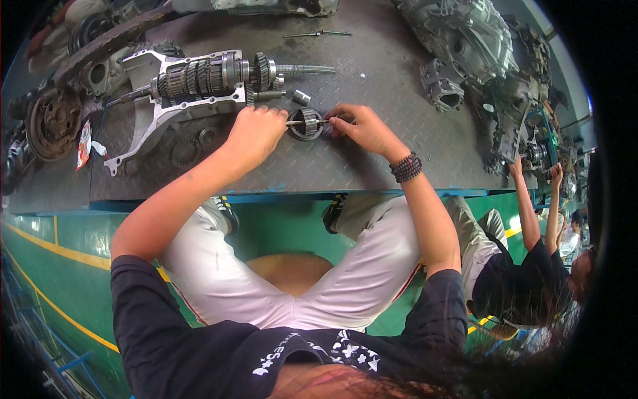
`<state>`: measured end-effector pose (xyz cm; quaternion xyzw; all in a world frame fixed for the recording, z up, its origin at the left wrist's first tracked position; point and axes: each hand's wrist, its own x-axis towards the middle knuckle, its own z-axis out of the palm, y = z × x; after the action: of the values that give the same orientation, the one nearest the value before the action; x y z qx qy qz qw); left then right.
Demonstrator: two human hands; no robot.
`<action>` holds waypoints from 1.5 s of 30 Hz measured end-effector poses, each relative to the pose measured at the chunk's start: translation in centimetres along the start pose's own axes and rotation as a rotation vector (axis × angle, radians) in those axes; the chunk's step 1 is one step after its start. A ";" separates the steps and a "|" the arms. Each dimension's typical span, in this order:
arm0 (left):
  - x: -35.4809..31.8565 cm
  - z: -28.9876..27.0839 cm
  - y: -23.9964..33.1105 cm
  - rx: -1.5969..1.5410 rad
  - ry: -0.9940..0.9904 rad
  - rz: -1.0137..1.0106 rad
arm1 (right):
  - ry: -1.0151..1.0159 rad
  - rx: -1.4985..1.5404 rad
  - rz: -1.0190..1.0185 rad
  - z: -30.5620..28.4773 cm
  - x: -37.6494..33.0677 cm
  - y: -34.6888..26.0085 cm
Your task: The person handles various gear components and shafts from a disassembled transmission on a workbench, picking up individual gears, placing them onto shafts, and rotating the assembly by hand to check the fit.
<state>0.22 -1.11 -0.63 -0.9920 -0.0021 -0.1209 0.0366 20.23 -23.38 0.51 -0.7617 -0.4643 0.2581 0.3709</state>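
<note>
A small toothed metal ring (306, 123), which looks like a gear hub, lies on the dark bench between my hands. My left hand (259, 133) is closed round a thin metal rod (294, 122) that reaches right to the ring. On the ring's other side, my right hand (355, 125) pinches a thin dark piece at its edge; whether this is the same rod's far end, I cannot tell. Just beyond the ring lies a short metal cylinder (301, 97). An open gearbox housing (149, 123) with a gear shaft (206, 76) in it lies past my left hand.
A slim metal tool (318, 33) lies at the back of the bench (379, 86). Large castings (458, 43) stand far right; a rusty round drum (54, 124) is at the left. Further right, a co-worker's hands (517, 169) touch other parts.
</note>
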 end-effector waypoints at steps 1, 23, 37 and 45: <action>0.0 0.0 0.0 -0.002 0.033 -0.014 | -0.002 0.006 -0.001 0.0 0.1 0.0; -0.2 0.0 -0.7 -0.089 -0.014 -0.024 | -0.015 -0.032 -0.001 -0.1 0.2 0.1; 2.2 -6.5 -2.3 0.033 0.363 -0.149 | 0.092 -0.222 -0.073 -0.4 0.2 -1.0; 7.9 -7.1 -5.9 0.113 -0.074 -0.120 | 0.219 -0.343 -0.124 -0.1 -0.8 -2.1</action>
<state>6.10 4.24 8.53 -0.9902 -0.0698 -0.0861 0.0849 18.89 -23.56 2.27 -0.8070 -0.5045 0.0678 0.2993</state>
